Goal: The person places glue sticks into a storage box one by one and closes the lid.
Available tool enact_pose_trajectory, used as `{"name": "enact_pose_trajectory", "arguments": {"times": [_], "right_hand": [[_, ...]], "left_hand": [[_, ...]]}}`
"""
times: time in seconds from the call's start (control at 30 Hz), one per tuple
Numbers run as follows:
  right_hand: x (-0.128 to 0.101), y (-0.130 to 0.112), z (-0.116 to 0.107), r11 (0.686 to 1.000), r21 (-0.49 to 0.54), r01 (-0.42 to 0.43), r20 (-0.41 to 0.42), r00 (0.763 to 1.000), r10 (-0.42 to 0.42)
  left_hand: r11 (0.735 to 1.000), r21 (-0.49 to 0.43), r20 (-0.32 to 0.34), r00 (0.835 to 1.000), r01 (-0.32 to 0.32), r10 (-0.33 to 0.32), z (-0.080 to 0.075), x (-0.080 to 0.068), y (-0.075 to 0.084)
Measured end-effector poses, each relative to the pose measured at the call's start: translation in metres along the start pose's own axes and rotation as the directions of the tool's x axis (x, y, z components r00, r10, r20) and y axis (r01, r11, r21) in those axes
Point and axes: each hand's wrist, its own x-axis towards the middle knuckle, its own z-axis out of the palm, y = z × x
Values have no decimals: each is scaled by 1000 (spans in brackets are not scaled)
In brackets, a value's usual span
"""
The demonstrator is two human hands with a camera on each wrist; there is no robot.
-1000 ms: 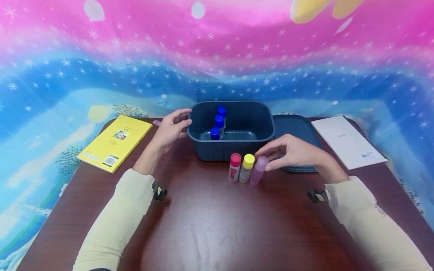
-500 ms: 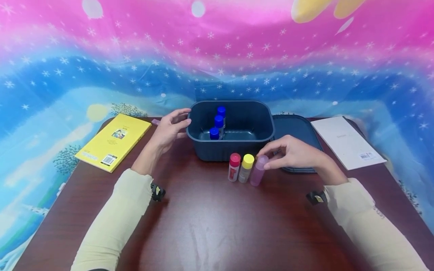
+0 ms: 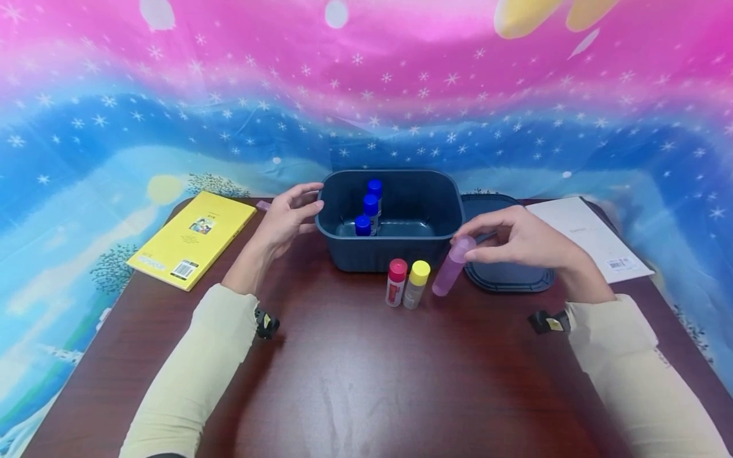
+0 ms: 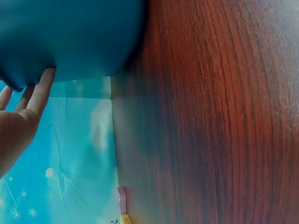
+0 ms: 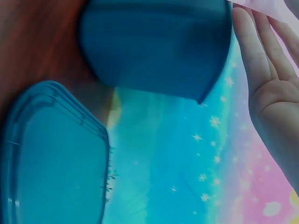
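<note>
My right hand [image 3: 509,238] pinches the top of a purple bottle [image 3: 451,267] and holds it tilted above the table, just right of the dark blue bin [image 3: 395,251]. A red-capped bottle [image 3: 396,282] and a yellow-capped bottle [image 3: 416,284] stand side by side in front of the bin. Three blue-capped bottles [image 3: 369,207] stand inside it at the left. My left hand [image 3: 289,216] rests with straight fingers against the bin's left wall [image 4: 70,42]. In the right wrist view the purple bottle [image 5: 271,7] shows only at the top corner, beside my fingers [image 5: 254,51].
The bin's dark blue lid [image 3: 504,273] lies flat to the right of the bin, also in the right wrist view [image 5: 51,158]. A yellow book [image 3: 195,238] lies at the left, a white booklet [image 3: 590,238] at the right. A small pink thing [image 3: 263,206] lies behind my left hand.
My right hand has lifted the purple bottle off the table from beside the yellow-capped one, up and to the right. The left hand has stayed at the bin.
</note>
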Motion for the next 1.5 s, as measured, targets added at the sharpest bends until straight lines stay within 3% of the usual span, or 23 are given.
{"name": "enact_pose_trajectory", "arguments": {"times": [0.13,0.27,0.47,0.63,0.87,1.33,1.5], "right_hand": [[-2,-4,-9,1000,4,20,-53,998,-20],[0,-5,-15,987,100,126,-114,987,-114],[3,-3,-21,929,249,274,-205,952,-226],[8,-4,-21,876,314,367,-261,920,-292],[13,-5,-19,818,391,422,-345,891,-294],[23,-15,-6,893,286,348,-502,848,-170],[33,-14,-1,922,255,292,-506,853,-130]], "left_hand": [[1000,-14,-1,1000,4,-4,0,0,0],[1000,-19,-3,1000,6,-6,0,1,0],[1000,-5,-4,1000,6,-6,0,0,1],[1000,6,-1,1000,5,-5,0,1,3],[1000,4,-4,1000,8,-8,-1,2,3],[998,-59,-23,1000,1,-2,0,2,-3],[996,-89,-30,1000,5,-8,-1,1,-5]]}}
